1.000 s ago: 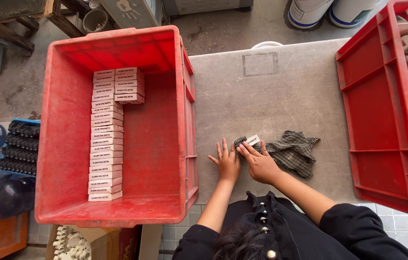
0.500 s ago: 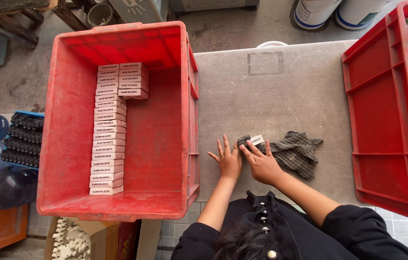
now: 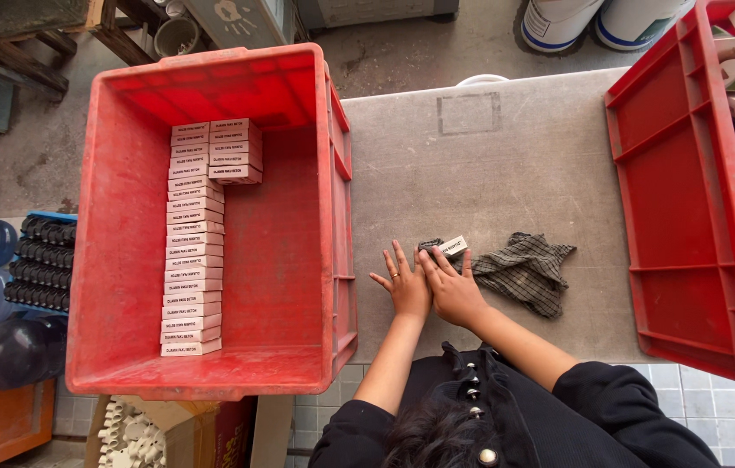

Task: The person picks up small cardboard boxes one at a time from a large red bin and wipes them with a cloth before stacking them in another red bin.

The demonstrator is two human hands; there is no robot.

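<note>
Red plastic walled the left crate [image 3: 211,364], well left of your grip, where pale boxes [image 3: 192,251] stood on edge in one long row with a short second row beside its far end; that tidy packing was the standard you had to match. Nearer, your left hand [image 3: 404,282] lay flat on the grey table [image 3: 489,165], fingers spread and gripping nothing, touching your right hand at the thumb side. It looked like your steadying hand, and you did well to keep it pressed down. Your right hand [image 3: 452,290] lay beside it, fingers stretched forward over a small box [image 3: 451,246] half wrapped in the near end of a checked cloth [image 3: 523,270]. Whether those fingers pinched the box or only pressed it I cannot tell. The box sat just beyond your fingertips, the cloth trailing right of the grip. You needed firm, even pressure, wiping every face without crushing the card. Far right, the second crate [image 3: 688,217] held loose boxes.
</note>
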